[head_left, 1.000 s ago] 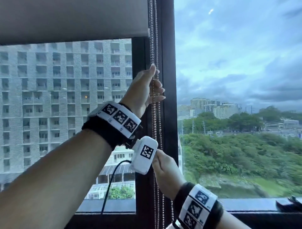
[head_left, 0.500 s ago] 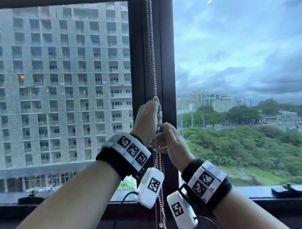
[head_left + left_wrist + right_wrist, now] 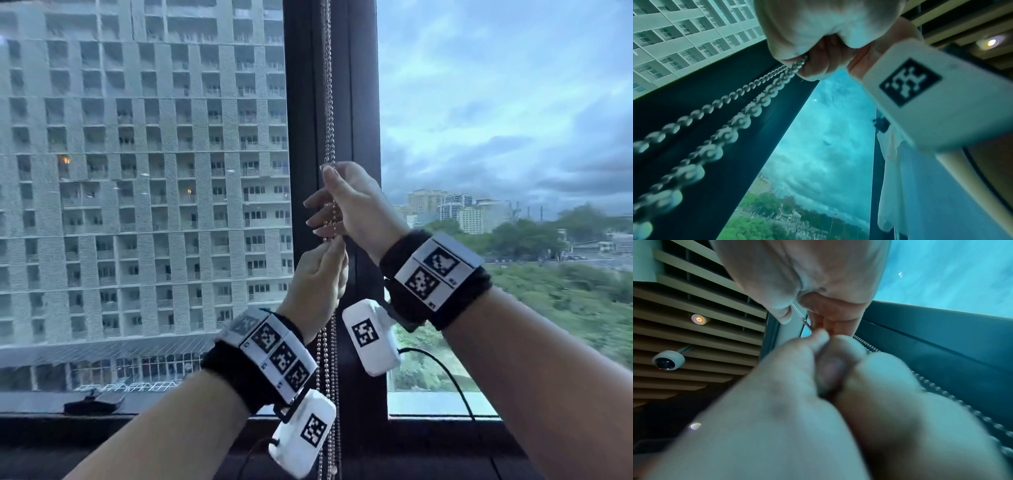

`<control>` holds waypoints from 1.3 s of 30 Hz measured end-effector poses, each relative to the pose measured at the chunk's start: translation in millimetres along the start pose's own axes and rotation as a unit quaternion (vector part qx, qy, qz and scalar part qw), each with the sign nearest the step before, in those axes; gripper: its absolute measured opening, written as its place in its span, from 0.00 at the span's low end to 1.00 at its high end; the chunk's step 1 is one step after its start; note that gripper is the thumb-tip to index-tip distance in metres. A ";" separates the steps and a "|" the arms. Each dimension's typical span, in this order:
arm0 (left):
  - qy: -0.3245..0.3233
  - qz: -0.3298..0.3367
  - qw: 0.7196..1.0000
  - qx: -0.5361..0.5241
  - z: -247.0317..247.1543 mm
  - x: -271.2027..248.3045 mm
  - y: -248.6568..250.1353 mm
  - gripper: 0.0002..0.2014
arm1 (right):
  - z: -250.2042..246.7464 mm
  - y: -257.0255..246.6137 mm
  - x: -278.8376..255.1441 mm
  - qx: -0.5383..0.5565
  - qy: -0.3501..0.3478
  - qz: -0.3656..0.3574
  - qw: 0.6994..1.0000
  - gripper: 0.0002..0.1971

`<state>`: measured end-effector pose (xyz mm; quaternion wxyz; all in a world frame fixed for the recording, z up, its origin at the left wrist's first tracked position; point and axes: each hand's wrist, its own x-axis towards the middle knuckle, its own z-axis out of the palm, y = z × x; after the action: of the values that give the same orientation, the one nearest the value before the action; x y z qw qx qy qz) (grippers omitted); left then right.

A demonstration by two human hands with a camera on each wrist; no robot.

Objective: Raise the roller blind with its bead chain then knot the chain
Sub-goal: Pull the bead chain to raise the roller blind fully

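The metal bead chain hangs as two strands in front of the dark window post. My right hand is the upper one; its thumb and forefinger pinch the chain, and the other fingers spread to the left. Just below, my left hand pinches the same strands, which hang on down past its wrist. In the left wrist view the chain runs out of my curled left hand. In the right wrist view a short stretch of chain shows under my right hand. The blind is out of view above.
The dark window post stands right behind the chain, with glass on both sides. A dark sill runs below, with a flat black object on its left part. A white curtain hangs to the right. A dome camera sits on the slatted ceiling.
The blind's lower edge has gone up out of view. My left hand came down the chain from high up, and my right hand rose from below to grip above it.
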<state>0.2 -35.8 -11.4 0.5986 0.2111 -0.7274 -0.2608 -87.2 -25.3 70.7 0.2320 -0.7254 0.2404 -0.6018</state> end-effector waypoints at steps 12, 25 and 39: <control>-0.141 -0.117 0.983 0.029 -12.6 -44.6 -46.0 0.22 | 12.3 32.3 -23.8 -0.122 0.052 -0.041 0.990 0.21; -0.066 -0.035 0.993 -0.091 -25.9 59.1 67.9 0.19 | 14.3 69.5 -80.4 -0.189 0.011 -0.018 0.982 0.20; -0.011 -0.052 0.997 -0.062 -4.7 48.6 49.3 0.22 | 15.9 119.9 -128.5 -0.154 -0.077 0.102 0.980 0.27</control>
<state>-4.3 -28.4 57.4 0.5884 0.2082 -0.7043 -0.3383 -100.4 -37.0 -104.8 0.1958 -0.7679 0.3846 -0.4733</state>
